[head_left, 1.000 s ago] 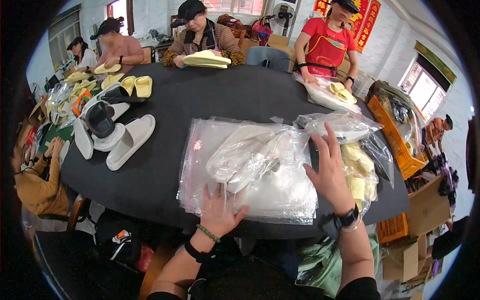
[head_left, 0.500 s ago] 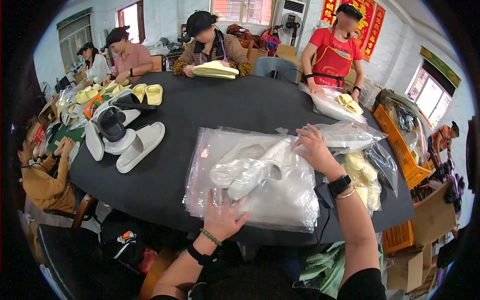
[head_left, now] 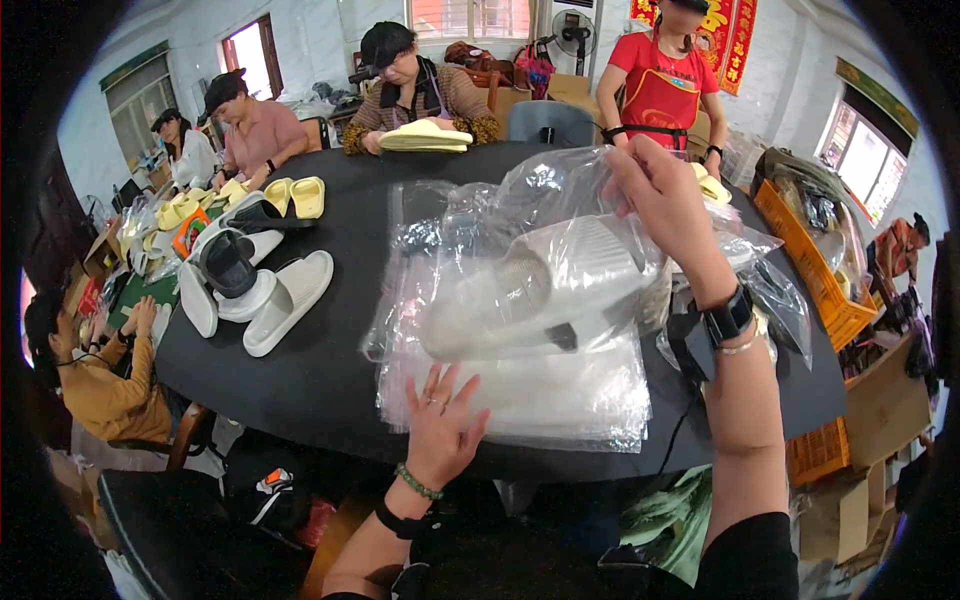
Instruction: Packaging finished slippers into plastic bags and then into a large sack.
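Note:
My right hand (head_left: 662, 200) pinches the upper edge of a clear plastic bag (head_left: 555, 185) and holds it raised. Inside that bag lies a pair of white slippers (head_left: 590, 262), tilted and seen through the film. Beneath it is a flat stack of clear plastic bags (head_left: 520, 405) on the black table. My left hand (head_left: 440, 425) is open, fingers spread, at the near left edge of the stack, holding nothing. Whether its fingertips touch the film is hard to see.
White slippers (head_left: 290, 300) and a black slipper (head_left: 230, 262) lie on the table's left. Yellow slippers (head_left: 307, 198) sit behind them. An orange crate (head_left: 820, 290) stands beyond the right edge. Co-workers sit or stand around the table (head_left: 350, 230), one holding pale yellow sheets (head_left: 425, 137).
My right hand has closed on the bag's edge and lifted it up, tilting the slippers inside. My left hand has come off the bagged slippers and spread its fingers.

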Action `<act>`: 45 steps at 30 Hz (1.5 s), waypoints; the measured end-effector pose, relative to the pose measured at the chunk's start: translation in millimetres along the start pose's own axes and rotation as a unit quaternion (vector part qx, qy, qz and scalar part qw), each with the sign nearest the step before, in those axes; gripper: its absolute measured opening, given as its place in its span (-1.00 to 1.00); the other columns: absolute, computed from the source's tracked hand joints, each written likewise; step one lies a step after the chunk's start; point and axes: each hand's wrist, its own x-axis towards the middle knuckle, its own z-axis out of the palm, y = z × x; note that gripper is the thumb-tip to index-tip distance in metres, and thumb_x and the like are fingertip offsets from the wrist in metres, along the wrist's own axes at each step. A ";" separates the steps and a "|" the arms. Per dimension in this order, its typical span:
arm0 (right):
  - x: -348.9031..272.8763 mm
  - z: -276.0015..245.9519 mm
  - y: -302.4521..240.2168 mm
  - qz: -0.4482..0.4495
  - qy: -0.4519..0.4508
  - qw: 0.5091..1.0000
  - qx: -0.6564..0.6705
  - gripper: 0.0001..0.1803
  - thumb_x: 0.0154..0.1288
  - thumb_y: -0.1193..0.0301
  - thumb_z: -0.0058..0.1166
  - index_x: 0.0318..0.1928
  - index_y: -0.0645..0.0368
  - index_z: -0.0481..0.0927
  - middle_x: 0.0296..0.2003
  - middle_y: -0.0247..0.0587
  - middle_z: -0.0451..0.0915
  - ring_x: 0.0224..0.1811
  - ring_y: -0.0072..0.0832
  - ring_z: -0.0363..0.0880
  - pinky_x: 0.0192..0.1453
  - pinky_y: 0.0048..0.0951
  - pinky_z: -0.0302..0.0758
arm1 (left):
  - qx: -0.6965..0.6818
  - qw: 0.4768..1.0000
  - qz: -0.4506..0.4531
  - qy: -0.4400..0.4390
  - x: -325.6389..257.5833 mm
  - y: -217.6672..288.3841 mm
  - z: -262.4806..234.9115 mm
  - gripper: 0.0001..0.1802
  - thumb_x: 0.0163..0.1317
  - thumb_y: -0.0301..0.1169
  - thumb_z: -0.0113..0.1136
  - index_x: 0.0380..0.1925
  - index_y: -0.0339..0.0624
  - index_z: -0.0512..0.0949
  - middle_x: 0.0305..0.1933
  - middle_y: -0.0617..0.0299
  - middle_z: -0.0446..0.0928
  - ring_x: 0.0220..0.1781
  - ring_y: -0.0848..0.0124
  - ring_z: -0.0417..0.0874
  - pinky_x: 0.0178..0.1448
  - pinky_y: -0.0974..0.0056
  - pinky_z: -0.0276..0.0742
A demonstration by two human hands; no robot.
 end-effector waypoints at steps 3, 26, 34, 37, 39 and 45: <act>14.7 10.2 61.8 0.023 0.013 0.997 -0.073 -0.69 0.41 0.26 0.06 -0.29 0.31 0.48 -0.55 -0.04 0.62 -0.42 -0.11 0.65 -0.32 -0.12 0.51 | -0.064 0.998 0.015 0.000 3.3 3.6 -21.2 -0.60 0.24 -0.32 0.24 0.07 -0.20 0.56 0.13 -0.02 0.55 0.19 0.01 0.52 0.37 -0.11 0.27; -148.7 27.2 124.3 0.301 -0.237 0.912 -0.147 -0.23 0.18 0.16 0.28 0.23 0.35 0.24 -0.22 0.24 0.65 -0.08 0.14 0.63 0.02 -0.09 0.53 | -0.236 0.895 -0.367 -0.090 82.4 -138.0 -17.7 -0.28 0.31 -0.12 0.28 0.31 -0.34 0.29 -0.20 0.20 0.62 -0.17 0.47 0.57 -0.01 0.35 0.47; -154.4 12.6 114.7 0.204 -0.056 0.977 -0.011 -0.38 0.19 0.53 0.14 0.23 0.22 0.19 -0.46 0.08 0.59 -0.35 0.02 0.65 -0.25 -0.13 0.54 | -0.442 0.849 -0.287 0.019 116.0 -89.9 -39.6 -0.33 0.32 -0.50 0.18 0.40 -0.24 0.17 -0.43 0.33 0.48 -0.43 0.57 0.49 -0.32 0.44 0.44; -168.1 12.8 88.0 0.226 -0.097 0.969 0.013 -0.37 0.18 0.58 0.13 0.25 0.21 0.19 -0.43 0.08 0.57 -0.31 0.05 0.63 -0.22 -0.10 0.53 | -0.414 0.860 -0.298 0.015 105.2 -86.7 -61.2 -0.30 0.32 -0.50 0.17 0.43 -0.24 0.13 -0.42 0.32 0.50 -0.44 0.58 0.50 -0.33 0.45 0.45; -189.9 17.1 83.9 0.187 -0.154 0.969 -0.039 -0.32 0.16 0.60 0.14 0.28 0.19 0.18 -0.31 0.13 0.57 -0.19 0.06 0.61 -0.11 -0.08 0.53 | -0.404 0.854 -0.327 -0.017 90.6 -87.1 -65.0 -0.29 0.32 -0.51 0.16 0.43 -0.25 0.12 -0.41 0.31 0.51 -0.44 0.57 0.52 -0.34 0.45 0.45; -207.4 14.3 99.1 0.184 -0.220 0.955 -0.082 -0.32 0.21 0.45 0.17 0.31 0.15 0.20 -0.24 0.10 0.57 -0.15 0.03 0.61 0.00 -0.15 0.50 | -0.437 0.816 -0.373 -0.060 70.6 -103.8 -66.4 -0.32 0.38 -0.44 0.14 0.44 -0.24 0.12 -0.34 0.27 0.56 -0.40 0.53 0.57 -0.35 0.47 0.48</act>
